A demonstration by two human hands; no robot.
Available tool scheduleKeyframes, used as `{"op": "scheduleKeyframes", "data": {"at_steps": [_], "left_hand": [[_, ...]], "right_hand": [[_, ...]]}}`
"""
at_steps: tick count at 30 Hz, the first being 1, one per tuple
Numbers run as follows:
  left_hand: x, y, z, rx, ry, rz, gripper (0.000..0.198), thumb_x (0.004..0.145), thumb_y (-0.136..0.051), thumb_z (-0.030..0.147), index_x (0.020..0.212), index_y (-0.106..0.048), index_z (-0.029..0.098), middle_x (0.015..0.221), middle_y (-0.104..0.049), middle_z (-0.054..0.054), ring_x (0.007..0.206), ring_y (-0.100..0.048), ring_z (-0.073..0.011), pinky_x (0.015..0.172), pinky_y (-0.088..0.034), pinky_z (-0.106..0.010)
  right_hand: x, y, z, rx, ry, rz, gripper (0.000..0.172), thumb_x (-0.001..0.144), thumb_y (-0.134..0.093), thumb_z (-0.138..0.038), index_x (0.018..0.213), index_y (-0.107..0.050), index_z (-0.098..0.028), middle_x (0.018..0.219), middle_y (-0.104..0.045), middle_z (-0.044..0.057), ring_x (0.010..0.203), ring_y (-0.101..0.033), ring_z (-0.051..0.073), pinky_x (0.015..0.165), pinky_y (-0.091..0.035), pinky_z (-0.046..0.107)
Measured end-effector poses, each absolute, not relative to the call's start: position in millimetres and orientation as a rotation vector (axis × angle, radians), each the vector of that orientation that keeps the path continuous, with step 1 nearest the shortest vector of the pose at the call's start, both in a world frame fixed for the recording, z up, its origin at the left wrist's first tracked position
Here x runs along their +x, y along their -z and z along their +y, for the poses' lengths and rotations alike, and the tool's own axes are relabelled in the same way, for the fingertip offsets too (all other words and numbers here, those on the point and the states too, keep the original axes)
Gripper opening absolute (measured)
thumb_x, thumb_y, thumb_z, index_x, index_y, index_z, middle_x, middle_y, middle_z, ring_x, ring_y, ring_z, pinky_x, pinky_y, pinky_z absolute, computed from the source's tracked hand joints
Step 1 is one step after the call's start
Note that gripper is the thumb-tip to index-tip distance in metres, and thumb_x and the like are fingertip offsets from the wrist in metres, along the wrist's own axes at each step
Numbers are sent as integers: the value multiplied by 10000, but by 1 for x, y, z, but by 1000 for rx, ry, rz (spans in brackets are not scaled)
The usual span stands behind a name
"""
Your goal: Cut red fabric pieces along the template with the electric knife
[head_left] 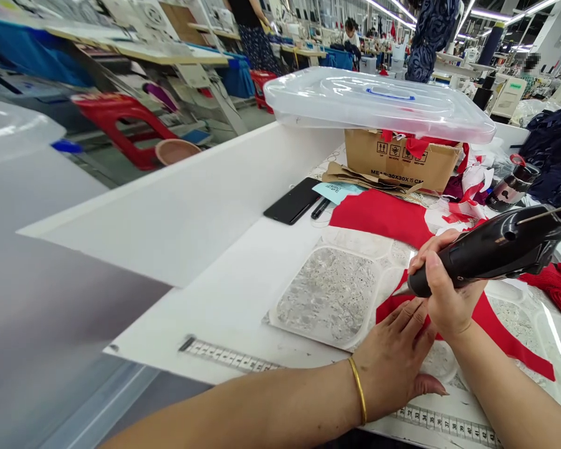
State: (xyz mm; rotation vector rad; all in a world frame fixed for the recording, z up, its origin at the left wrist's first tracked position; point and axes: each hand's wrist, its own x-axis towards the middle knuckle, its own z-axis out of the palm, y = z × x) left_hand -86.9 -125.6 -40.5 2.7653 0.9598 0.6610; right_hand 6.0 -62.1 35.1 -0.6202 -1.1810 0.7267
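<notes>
My right hand (442, 284) is wrapped round a black handheld tool (495, 249) whose metal tip touches a red fabric piece (500, 333) on the table. My left hand (395, 358) lies flat with fingers stretched out, pressing the red fabric down just below the tool's tip; a gold bangle sits on that wrist. Under the fabric lies a scorched, speckled white work plate (330, 293). A second red fabric piece (383, 215) lies farther back.
A clear ruler (229, 357) runs along the table's near edge. A black phone (293, 201) and a pen lie beside a cardboard box (399, 161) topped by a clear plastic lid (378, 103). Red scraps and dark fabric pile up at right. People work in the background.
</notes>
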Motion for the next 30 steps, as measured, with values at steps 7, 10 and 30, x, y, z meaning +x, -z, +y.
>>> {"op": "scheduleKeyframes", "data": {"at_steps": [7,10,30], "left_hand": [[-93,37,-117,2781,-609,924,855,941,-399,726,1435,-461,31,1504,-474,-254,1432,-421,-373,1159,-415,-504],[-96,36,-113,2830,-644,952,823,955,-403,701,1424,-480,28,1498,-486,-257,1451,-402,-367,1161,-418,-478],[-98,35,-108,2946,-611,1018,807,962,-336,717,1384,-548,62,1450,-557,-220,1380,-508,-337,1083,-498,-436]], "right_hand": [[21,-39,-54,-571,-700,-1121,279,813,-637,-139,1054,-535,-234,670,-600,-78,527,-583,114,519,-533,261],[38,-41,-41,-596,-609,-1115,246,814,-665,-181,1026,-546,-221,672,-604,-74,503,-592,114,500,-536,265],[55,-24,-19,-784,-476,-1032,231,761,-720,-275,870,-524,-220,633,-572,-69,494,-585,123,509,-519,274]]}}
